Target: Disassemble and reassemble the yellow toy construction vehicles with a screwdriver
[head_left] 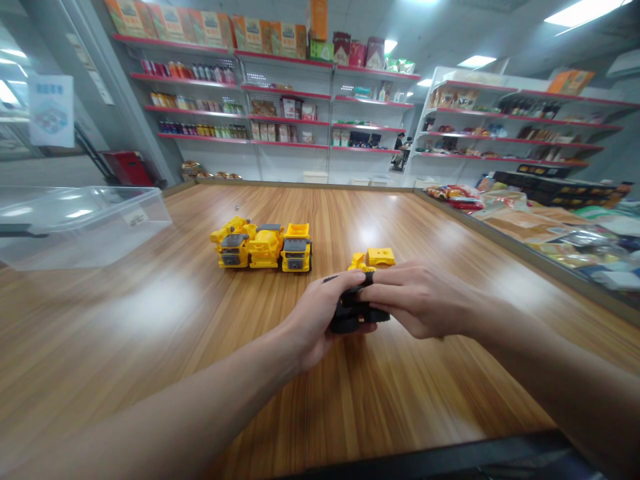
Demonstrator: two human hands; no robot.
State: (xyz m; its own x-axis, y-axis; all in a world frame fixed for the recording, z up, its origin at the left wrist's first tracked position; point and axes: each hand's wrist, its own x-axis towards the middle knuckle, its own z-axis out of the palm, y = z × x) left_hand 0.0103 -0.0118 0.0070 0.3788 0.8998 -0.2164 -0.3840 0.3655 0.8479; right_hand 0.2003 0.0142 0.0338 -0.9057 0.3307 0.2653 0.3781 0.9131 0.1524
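Observation:
Between my two hands is a black toy truck chassis (353,308) with wheels, raised a little over the wooden table. My left hand (320,313) wraps round its left side, thumb on top. From the right, my right hand (415,297) has its fingers closed on the upper part of the chassis, and they hide some of it. Just beyond the hands lie yellow plastic toy parts: a small piece (359,261) and a box-like one (381,256). Farther left, a yellow toy dump truck (297,250), a mixer truck (267,247) and another yellow toy truck (234,248) stand side by side.
The wooden table (200,373) stretches out ahead. A clear plastic bin (90,227) sits at its left edge. Packaged goods (530,220) lie beyond the right edge, and stocked shelves (285,90) line the back. A person (399,150) is far off.

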